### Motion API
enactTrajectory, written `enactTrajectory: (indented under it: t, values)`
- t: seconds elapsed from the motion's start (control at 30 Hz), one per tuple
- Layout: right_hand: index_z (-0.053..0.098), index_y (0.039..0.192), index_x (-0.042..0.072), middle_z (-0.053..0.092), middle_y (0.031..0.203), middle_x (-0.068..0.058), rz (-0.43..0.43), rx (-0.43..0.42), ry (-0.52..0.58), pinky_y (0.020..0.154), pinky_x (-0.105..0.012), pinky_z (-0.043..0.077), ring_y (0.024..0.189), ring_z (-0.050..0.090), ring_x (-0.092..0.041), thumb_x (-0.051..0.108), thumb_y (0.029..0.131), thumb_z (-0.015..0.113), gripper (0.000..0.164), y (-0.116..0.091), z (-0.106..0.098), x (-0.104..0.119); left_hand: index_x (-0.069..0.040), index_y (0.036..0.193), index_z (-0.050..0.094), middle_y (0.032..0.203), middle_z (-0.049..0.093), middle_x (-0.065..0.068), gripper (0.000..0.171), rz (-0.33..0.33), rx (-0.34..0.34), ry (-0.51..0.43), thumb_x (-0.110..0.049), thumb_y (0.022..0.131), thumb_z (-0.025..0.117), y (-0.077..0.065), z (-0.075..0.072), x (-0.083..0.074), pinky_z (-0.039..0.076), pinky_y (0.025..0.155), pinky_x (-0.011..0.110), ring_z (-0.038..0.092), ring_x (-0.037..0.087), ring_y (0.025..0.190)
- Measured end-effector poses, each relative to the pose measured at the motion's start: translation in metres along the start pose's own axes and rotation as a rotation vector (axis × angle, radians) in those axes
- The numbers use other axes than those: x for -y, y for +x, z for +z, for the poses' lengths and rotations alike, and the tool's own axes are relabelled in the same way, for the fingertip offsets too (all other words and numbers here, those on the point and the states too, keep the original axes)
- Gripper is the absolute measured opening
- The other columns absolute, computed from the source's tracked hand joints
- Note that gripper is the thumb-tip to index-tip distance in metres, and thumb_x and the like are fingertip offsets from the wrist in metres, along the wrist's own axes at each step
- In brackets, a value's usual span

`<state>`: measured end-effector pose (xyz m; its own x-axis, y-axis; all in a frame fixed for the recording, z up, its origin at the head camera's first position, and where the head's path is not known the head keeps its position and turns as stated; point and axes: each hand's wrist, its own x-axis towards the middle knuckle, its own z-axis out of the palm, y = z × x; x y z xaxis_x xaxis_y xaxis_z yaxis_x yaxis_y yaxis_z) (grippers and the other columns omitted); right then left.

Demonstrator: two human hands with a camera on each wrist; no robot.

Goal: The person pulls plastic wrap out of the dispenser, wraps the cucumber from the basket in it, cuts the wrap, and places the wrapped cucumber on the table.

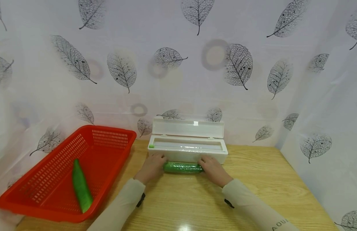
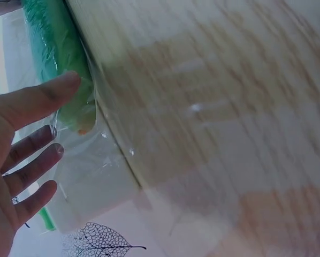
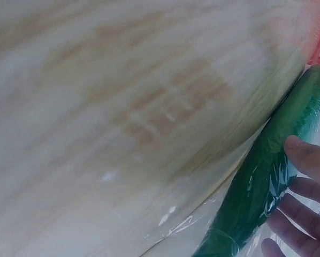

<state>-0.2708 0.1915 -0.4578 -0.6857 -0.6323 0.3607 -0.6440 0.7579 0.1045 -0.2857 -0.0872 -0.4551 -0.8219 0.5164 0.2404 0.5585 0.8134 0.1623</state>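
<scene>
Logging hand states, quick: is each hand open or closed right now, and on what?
Left hand: open, thumb against the film-wrapped cucumber.
Right hand: open, thumb resting on the same cucumber, fingers alongside.

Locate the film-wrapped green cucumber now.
In the head view, the cucumber lies below centre, between the left hand and right hand, in front of the open white rectangular box.

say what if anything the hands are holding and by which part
The film-wrapped cucumber, near its two ends: left hand at one, right hand at the other.
</scene>
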Motion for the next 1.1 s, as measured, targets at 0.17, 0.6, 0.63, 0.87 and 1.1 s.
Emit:
enactTrajectory:
  t: [0.17, 0.6, 0.63, 0.87, 1.1]
  values:
    - [0.061, 0.094, 0.007, 0.058, 0.090, -0.004, 0.000, -0.013, 0.002, 0.071, -0.036, 0.047, 0.084, 0.057, -0.019, 0.022, 0.068, 0.082, 0.037, 0.001, -0.002, 0.000, -0.008, 0.108, 0.064, 0.108, 0.063, 0.009, 0.045, 0.000, 0.000, 0.021, -0.006, 0.066, 0.078, 0.000, -0.007, 0.003, 0.045, 0.097, 0.044, 0.058, 0.027, 0.103]
    - [0.062, 0.091, 0.009, 0.057, 0.088, -0.003, -0.010, -0.009, -0.041, 0.072, -0.036, 0.048, 0.080, 0.055, -0.018, 0.025, 0.069, 0.082, 0.033, 0.000, 0.000, 0.000, -0.008, 0.104, 0.064, 0.102, 0.063, 0.007, 0.040, 0.035, 0.010, 0.075, -0.012, 0.068, 0.079, -0.001, -0.011, 0.002, 0.046, 0.093, 0.043, 0.059, 0.025, 0.097]
    - [0.062, 0.091, 0.009, 0.057, 0.087, -0.003, -0.007, -0.003, -0.044, 0.071, -0.036, 0.048, 0.080, 0.055, -0.018, 0.025, 0.070, 0.081, 0.033, -0.001, 0.000, 0.000, -0.008, 0.104, 0.064, 0.101, 0.064, 0.007, 0.041, 0.040, 0.010, 0.073, -0.011, 0.066, 0.080, -0.001, -0.010, 0.000, 0.047, 0.092, 0.042, 0.059, 0.024, 0.096]
    - [0.063, 0.094, 0.009, 0.061, 0.084, -0.002, 0.014, 0.037, -0.043, 0.066, -0.034, 0.044, 0.077, 0.058, -0.018, 0.026, 0.074, 0.077, 0.030, 0.000, -0.002, 0.002, -0.009, 0.110, 0.062, 0.107, 0.063, 0.007, 0.049, 0.055, 0.041, 0.011, -0.010, 0.065, 0.081, 0.001, 0.001, -0.010, 0.049, 0.092, 0.039, 0.058, 0.023, 0.100]
    - [0.061, 0.092, 0.010, 0.063, 0.082, -0.002, 0.004, 0.031, -0.083, 0.066, -0.034, 0.044, 0.074, 0.060, -0.018, 0.018, 0.071, 0.080, 0.029, 0.002, 0.002, 0.002, -0.008, 0.111, 0.060, 0.111, 0.062, 0.007, 0.048, 0.021, 0.036, 0.052, -0.012, 0.068, 0.081, 0.005, 0.006, -0.014, 0.046, 0.097, 0.042, 0.058, 0.024, 0.105]
